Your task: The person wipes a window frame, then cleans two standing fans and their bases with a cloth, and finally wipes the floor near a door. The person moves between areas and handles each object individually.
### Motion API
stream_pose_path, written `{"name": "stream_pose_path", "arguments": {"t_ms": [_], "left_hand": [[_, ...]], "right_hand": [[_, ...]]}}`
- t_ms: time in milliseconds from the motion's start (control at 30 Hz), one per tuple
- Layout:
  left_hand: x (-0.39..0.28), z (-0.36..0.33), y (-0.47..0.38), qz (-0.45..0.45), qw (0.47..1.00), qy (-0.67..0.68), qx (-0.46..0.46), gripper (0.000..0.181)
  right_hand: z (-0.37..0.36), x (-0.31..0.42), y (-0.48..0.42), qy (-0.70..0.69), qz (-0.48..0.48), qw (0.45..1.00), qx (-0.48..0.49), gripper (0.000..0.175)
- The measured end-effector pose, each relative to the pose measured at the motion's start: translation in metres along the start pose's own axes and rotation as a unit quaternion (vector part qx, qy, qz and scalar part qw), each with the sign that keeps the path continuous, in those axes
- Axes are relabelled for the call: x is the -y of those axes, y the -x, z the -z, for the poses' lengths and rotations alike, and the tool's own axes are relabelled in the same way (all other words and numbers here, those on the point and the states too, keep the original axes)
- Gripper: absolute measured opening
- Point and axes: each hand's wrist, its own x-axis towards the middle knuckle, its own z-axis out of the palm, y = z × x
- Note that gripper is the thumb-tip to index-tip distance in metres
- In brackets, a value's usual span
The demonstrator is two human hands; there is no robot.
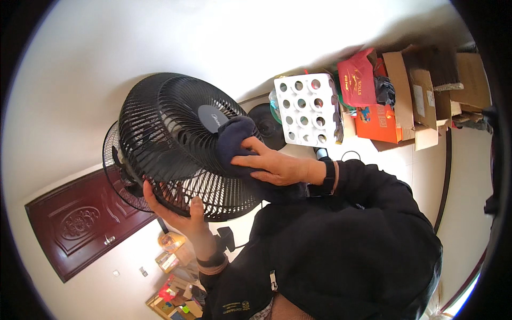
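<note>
A black Midea fan's front grille (180, 120) is tilted before me, its grey centre badge (212, 119) showing. My right hand (280, 164) presses a bunched dark blue cloth (236, 140) against the ribs just below that badge. At the lower left of the grille, my left hand (180, 216) grips its rim, thumb on the near side and fingers partly hidden behind the ribs. Behind the grille, a wire rear guard (110, 152) with dark parts inside shows at the left. A black round base (268, 126) is partly covered by the grille and cloth.
At the right stand a white holed rack (302, 110), a red bag (356, 80), an orange box (378, 126) and opened cardboard boxes (424, 104). A dark red door (80, 224) is at the left. More boxes (182, 288) sit at the lower left. A white wall (240, 36) rises beyond the fan.
</note>
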Motion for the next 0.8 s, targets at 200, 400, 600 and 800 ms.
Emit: {"name": "stream_pose_path", "arguments": {"t_ms": [200, 400, 600, 800], "left_hand": [[0.002, 0.006, 0.019, 0.003, 0.999, -0.030, 0.029, 0.096], [0.013, 0.012, 0.026, -0.038, 0.997, -0.055, 0.038, 0.101], [0.016, 0.007, 0.030, 0.000, 0.999, -0.027, 0.043, 0.100], [0.009, 0.010, 0.031, 0.022, 0.999, -0.013, 0.039, 0.096]], "right_hand": [[-0.006, -0.071, -0.002, 0.017, -0.129, 0.980, -0.153, 0.036], [0.060, -0.039, -0.049, -0.308, -0.206, 0.913, -0.173, 0.038], [0.050, 0.082, -0.122, 0.243, 0.268, 0.927, 0.095, 0.033], [0.016, 0.099, -0.185, 0.242, 0.276, 0.926, 0.093, 0.028]]}}
